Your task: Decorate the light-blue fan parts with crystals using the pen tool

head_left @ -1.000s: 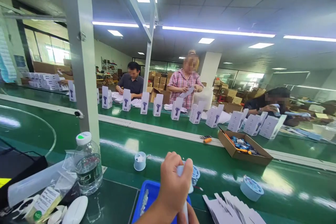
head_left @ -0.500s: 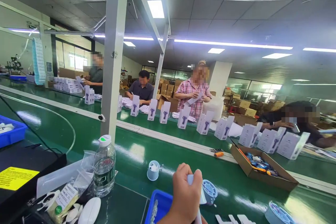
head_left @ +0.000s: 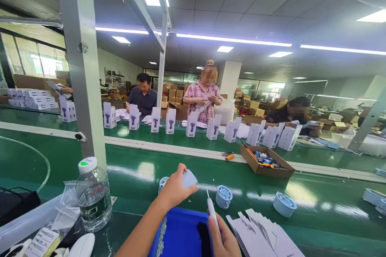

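Green conveyor desk [head_left: 271, 176] crossed the frame, co-workers folding white boxes [head_left: 213, 127] beyond it.
At lower centre, the left hand [head_left: 175, 188] pinched a small pale-blue piece [head_left: 189, 178] in a closed grip above the blue tray [head_left: 181, 235]; the right hand [head_left: 223, 241], at the bottom edge, closed around a white pen-like tool [head_left: 211, 211], tip upward. Judged from this, steadying the piece and meeting the tool tip squarely would serve best.

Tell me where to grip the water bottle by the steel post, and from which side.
Grip the water bottle around its clear middle, below the white cap. It stands upright, so a sideways wrap looks steadiest. Come from its right, probably with the left hand: the steel post stands behind it and plastic bags crowd its left.
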Demonstrator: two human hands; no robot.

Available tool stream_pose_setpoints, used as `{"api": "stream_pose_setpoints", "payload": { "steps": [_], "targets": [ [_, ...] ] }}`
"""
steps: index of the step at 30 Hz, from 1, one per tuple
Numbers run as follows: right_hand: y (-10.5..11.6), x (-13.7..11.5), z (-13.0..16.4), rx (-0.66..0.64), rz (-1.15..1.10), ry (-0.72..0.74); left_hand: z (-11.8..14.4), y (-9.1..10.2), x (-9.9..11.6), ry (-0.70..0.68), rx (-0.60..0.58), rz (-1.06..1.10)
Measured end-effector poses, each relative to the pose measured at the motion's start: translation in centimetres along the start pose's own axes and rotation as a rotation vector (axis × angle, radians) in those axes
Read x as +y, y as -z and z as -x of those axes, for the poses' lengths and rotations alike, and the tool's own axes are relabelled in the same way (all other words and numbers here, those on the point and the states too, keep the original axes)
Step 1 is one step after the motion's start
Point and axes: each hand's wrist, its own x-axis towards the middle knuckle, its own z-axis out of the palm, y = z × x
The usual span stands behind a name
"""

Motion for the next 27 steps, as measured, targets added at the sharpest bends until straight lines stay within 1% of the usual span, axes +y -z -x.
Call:
{"api": "stream_pose_setpoints", "payload": {
  "steps": [2,4,6,8,10,12,14,17,19,22,25,27],
  "targets": [
    [0.3,-0.2,0.0,-0.013,-0.003,-0.012,-0.2,0.0,-1.5,-0.062,-0.1,-0.194],
    [0.7,-0.4,0.0,-0.047,0.013,-0.039,-0.4,-0.2,-2.7,-0.103,-0.158,-0.353],
    [1.2,-0.8,0.1,-0.132,0.034,-0.068,-0.5,-0.3,-3.6,-0.127,-0.174,-0.472],
    [1.7,-1.3,0.2,-0.208,0.034,-0.092,-0.7,-0.1,-4.3,-0.156,-0.181,-0.543],
    [1.9,-1.9,0.4,-0.241,0.005,-0.135,-0.9,0.4,-4.8,-0.146,-0.191,-0.595],
    [1.9,-2.3,0.7,-0.241,-0.014,-0.189,-1.0,1.0,-5.1,-0.108,-0.204,-0.644],
    [1.7,-2.6,1.0,-0.256,0.002,-0.224,-1.2,1.6,-5.1,-0.088,-0.219,-0.68],
    [1.4,-3.0,1.4,-0.293,0.026,-0.221,-1.2,1.9,-4.9,-0.074,-0.235,-0.694],
    [1.3,-3.3,1.6,-0.328,0.03,-0.214,-1.1,1.5,-4.7,-0.047,-0.259,-0.678],
    [1.1,-3.5,1.8,-0.355,0.031,-0.191,-0.9,0.4,-4.9,-0.015,-0.294,-0.634],
    [1.0,-3.4,1.9,-0.362,0.011,-0.177,-0.8,-0.6,-5.4,-0.083,-0.254,-0.604],
    [1.1,-3.3,1.9,-0.365,0.008,-0.173,-0.9,-0.7,-5.7,-0.121,-0.244,-0.598]
  ]
}}
